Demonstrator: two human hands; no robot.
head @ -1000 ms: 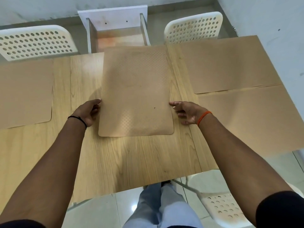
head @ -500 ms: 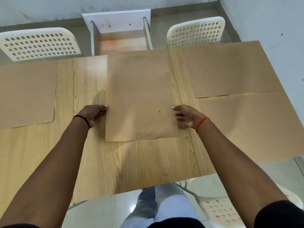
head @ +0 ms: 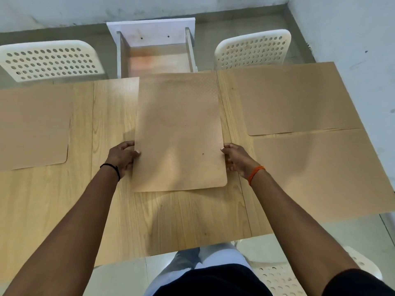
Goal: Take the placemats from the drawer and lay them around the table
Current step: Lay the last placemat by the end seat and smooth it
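A plain dining corner in a home or small canteen. A wood-grain table (head: 175, 221) fills the middle of the frame, laid with tan placemats (head: 179, 133). White perforated plastic chairs (head: 51, 60) stand along its far edge at upper left and upper right, and another shows at lower right. A white drawer (head: 156, 52) stands open at top centre. Behind it run a grey floor (head: 224, 24) and scuffed pale walls (head: 352, 39) meeting in a corner at upper right.

placemats (head: 179, 133) on table (head: 171, 221), drawer (head: 155, 60) behind
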